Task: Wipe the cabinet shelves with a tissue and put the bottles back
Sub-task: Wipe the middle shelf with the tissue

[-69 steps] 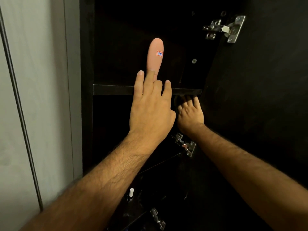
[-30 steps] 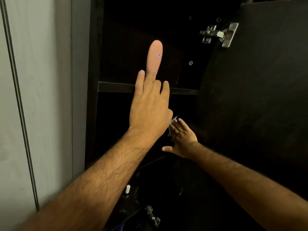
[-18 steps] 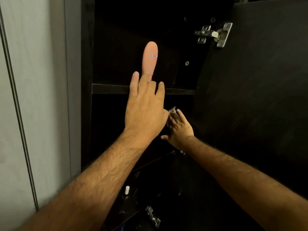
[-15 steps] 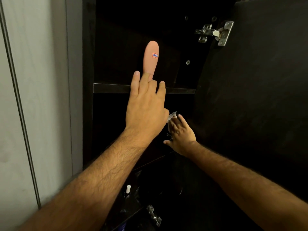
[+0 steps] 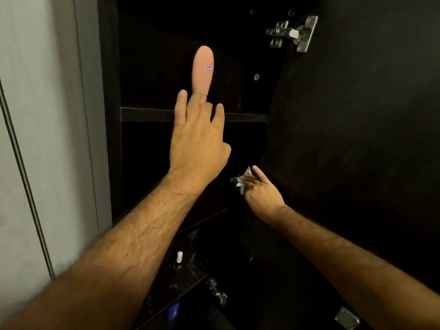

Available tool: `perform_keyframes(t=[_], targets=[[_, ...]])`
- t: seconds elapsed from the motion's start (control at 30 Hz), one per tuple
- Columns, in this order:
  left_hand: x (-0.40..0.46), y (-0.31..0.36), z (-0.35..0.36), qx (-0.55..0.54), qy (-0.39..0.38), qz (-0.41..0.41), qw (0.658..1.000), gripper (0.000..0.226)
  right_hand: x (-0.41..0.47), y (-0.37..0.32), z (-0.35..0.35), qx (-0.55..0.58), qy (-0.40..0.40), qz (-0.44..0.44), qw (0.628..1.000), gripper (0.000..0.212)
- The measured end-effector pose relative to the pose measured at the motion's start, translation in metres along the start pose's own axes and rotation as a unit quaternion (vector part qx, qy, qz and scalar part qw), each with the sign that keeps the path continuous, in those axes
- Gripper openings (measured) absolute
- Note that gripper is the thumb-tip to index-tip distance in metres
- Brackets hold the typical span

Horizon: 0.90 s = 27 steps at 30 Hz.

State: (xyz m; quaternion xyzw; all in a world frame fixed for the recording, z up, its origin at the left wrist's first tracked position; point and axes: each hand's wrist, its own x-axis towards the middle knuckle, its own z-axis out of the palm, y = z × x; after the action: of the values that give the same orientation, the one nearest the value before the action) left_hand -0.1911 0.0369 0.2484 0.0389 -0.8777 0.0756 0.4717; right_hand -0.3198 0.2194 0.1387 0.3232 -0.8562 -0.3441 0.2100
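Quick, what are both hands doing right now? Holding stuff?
Left hand: grips the bottom of the pink bottle above the shelf.
Right hand: holds a crumpled white tissue in its fingertips.

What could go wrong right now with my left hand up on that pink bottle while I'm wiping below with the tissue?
1. The pink bottle stands tall and narrow near the shelf's front edge, and the left hand seems to hold only its base; a nudge could tip it off.
2. The right hand works the tissue beside the open door and a hinge; the tissue might snag.
3. The small white-capped bottle sits directly below, in the path of a fall.
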Motion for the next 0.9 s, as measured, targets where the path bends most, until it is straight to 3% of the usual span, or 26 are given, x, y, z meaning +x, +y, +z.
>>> perform_keyframes(t=[0.17,0.27,0.33,0.43,0.53,0.7,0.8,0.9], targets=[[-0.001,-0.002,-0.006,-0.028,-0.013,0.024,0.999,0.071,0.002,-0.009,-0.009,0.185,0.031,0.02,0.982,0.042],[-0.012,-0.002,-0.015,-0.135,0.012,0.023,0.991,0.067,0.002,-0.039,-0.013,0.371,0.077,0.019,0.925,0.042],[-0.028,-0.004,-0.022,-0.207,0.034,0.016,0.978,0.062,0.0,-0.063,-0.012,0.418,0.066,0.017,0.906,0.049],[-0.062,-0.008,-0.023,-0.27,0.031,-0.011,0.962,0.058,-0.001,-0.092,-0.005,0.487,0.069,0.108,0.864,0.065],[-0.099,-0.012,-0.013,-0.275,-0.007,-0.036,0.961,0.056,0.002,-0.114,-0.003,0.499,0.113,0.13,0.849,0.072],[-0.142,-0.01,0.014,-0.232,-0.084,-0.061,0.967,0.057,-0.001,-0.135,-0.007,0.485,0.194,0.021,0.853,0.062],[-0.165,-0.009,0.029,-0.215,-0.115,-0.096,0.965,0.059,-0.001,-0.115,0.004,0.456,0.19,0.001,0.87,0.061],[-0.188,-0.001,0.04,-0.213,-0.13,-0.126,0.96,0.059,-0.005,-0.083,0.03,0.431,0.14,0.068,0.889,0.055]])
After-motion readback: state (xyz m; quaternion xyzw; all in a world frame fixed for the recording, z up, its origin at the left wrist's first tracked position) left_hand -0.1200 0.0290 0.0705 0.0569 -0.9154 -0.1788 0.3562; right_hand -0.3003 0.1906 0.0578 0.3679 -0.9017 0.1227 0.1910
